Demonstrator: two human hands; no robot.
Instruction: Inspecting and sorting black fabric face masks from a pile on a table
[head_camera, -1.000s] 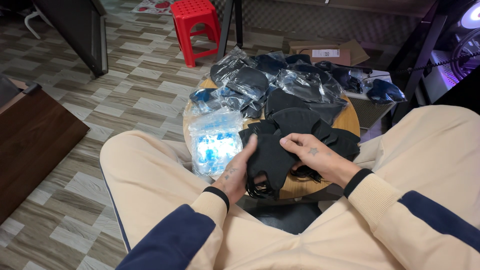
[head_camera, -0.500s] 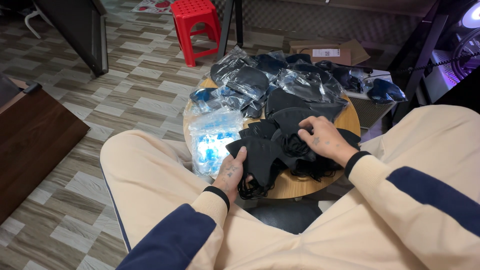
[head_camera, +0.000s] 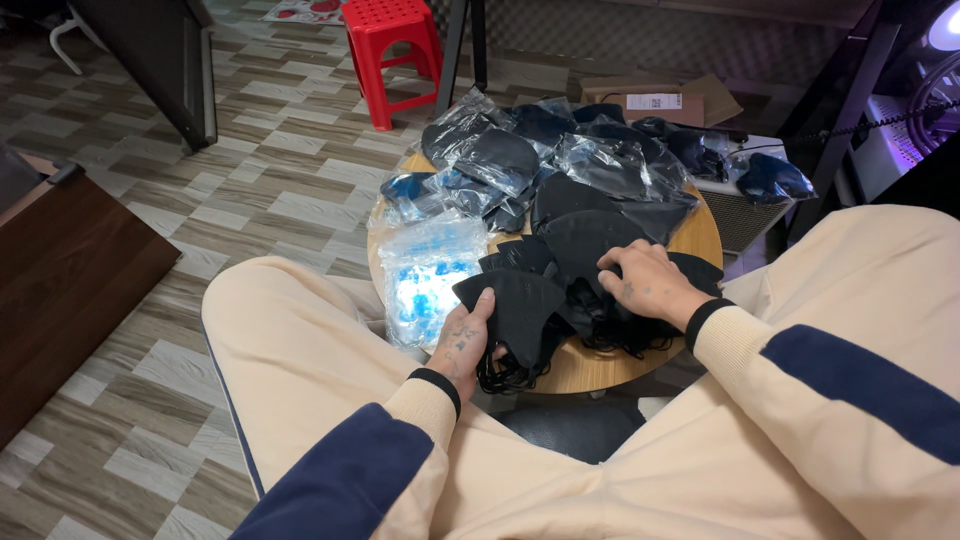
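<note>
Sorting black masks on the round table (head_camera: 690, 240): left hand (head_camera: 462, 340) pinches one mask (head_camera: 515, 305) at the near edge, right hand (head_camera: 645, 280), fingers spread, presses the pile (head_camera: 590, 240). Next, I judge, comes separating one mask cleanly.

- Indoor light is moderate and even, and the tiled floor (head_camera: 250, 180) shows clearly without harsh shadows.
- A cool violet-white glow burns at the far right corner and is blown out there.
- The clear plastic bags (head_camera: 600, 160) on the counter (head_camera: 705, 235) carry small specular glints.
- The black masks (head_camera: 520, 310) read as near-solid dark shapes with little surface detail.
- Focus is sharp in the middle; the near sleeves are slightly soft.
- Wide-angle stretch bends the frame edges.
</note>
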